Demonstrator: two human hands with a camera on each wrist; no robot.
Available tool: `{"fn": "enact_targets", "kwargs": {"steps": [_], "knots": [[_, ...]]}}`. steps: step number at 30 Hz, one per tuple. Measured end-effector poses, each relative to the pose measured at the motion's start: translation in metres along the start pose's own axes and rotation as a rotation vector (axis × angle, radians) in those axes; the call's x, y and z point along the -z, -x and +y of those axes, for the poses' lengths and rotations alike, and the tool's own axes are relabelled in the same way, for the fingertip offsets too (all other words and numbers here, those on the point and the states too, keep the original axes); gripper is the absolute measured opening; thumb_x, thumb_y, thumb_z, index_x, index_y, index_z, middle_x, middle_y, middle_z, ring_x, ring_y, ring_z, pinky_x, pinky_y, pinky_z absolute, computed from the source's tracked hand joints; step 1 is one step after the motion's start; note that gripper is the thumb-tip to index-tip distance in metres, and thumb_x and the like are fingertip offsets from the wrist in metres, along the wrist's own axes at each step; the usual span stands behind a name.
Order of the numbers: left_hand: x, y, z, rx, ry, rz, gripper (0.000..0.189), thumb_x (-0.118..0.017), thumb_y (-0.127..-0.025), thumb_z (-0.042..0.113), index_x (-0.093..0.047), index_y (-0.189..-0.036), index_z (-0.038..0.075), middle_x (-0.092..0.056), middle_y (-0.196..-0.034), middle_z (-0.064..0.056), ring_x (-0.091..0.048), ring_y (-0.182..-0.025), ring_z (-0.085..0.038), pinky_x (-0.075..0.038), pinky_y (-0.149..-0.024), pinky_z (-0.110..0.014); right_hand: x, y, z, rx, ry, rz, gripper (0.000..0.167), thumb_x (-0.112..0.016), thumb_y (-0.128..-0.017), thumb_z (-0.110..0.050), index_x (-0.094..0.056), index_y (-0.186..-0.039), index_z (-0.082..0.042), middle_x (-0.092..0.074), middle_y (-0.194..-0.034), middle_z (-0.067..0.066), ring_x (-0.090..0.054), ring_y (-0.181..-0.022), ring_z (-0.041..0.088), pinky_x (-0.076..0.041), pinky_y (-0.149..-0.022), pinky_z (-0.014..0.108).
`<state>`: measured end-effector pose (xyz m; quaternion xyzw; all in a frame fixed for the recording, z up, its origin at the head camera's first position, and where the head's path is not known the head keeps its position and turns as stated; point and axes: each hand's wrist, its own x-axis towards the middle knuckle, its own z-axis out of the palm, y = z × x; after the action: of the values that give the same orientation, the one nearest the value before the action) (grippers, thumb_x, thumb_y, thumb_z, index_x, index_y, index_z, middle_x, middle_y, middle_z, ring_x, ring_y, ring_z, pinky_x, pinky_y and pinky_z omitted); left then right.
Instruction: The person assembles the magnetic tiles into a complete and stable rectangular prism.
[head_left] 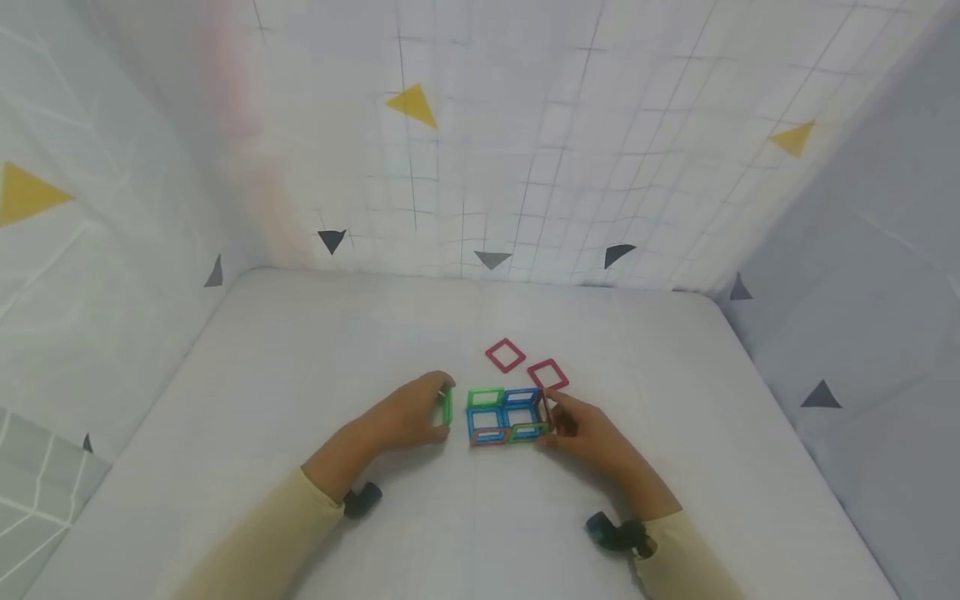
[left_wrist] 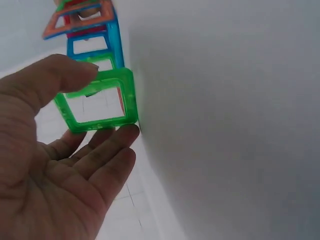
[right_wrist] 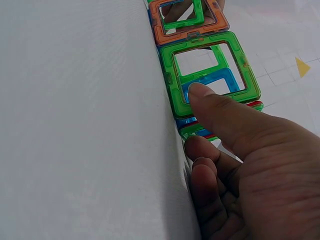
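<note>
In the head view my left hand (head_left: 408, 412) pinches a green square magnetic tile (head_left: 447, 407) upright, thumb on one edge and fingertips on the opposite one. A gap separates this tile from the left end of a low magnetic-tile box (head_left: 504, 418). The box has two blue squares as its base and upright tiles along the back, front and right end; its left end is open. My right hand (head_left: 588, 429) grips the box's right end. In the right wrist view its thumb presses on a green front tile (right_wrist: 172, 82), beside an orange tile (right_wrist: 156, 25).
Two red square tiles lie flat behind the box, one red tile (head_left: 496, 363) farther back and the other red tile (head_left: 557, 386) near its back right corner. The white table (head_left: 360, 325) meets a pale backdrop (head_left: 300, 167) with a grid and triangles.
</note>
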<state>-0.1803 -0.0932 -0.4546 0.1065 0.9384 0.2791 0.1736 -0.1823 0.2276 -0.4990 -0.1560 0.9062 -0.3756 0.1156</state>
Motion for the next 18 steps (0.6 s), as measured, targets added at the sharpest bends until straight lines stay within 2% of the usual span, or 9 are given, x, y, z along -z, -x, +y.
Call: {"fn": "enact_targets", "kwargs": {"steps": [6, 18], "knots": [[-0.008, 0.004, 0.005, 0.013, 0.023, 0.004, 0.07, -0.081, -0.082, 0.024, -0.047, -0.143, 0.018, -0.058, -0.13, 0.001, -0.052, -0.127, -0.018, -0.045, -0.109, -0.044, 0.0, -0.001, 0.002, 0.024, 0.007, 0.001, 0.079, -0.081, -0.081, -0.044, -0.047, -0.149, -0.024, -0.059, -0.092, -0.004, -0.054, -0.087, 0.017, -0.049, -0.069, 0.025], [-0.015, 0.008, 0.01, -0.014, 0.082, 0.002, 0.07, -0.08, -0.084, 0.025, -0.046, -0.144, 0.018, -0.058, -0.134, 0.001, -0.05, -0.133, -0.02, -0.044, -0.11, -0.044, -0.001, 0.0, -0.002, 0.038, 0.001, 0.015, 0.078, -0.083, -0.08, -0.038, -0.047, -0.148, -0.022, -0.06, -0.093, -0.005, -0.054, -0.084, 0.017, -0.049, -0.069, 0.024]]}}
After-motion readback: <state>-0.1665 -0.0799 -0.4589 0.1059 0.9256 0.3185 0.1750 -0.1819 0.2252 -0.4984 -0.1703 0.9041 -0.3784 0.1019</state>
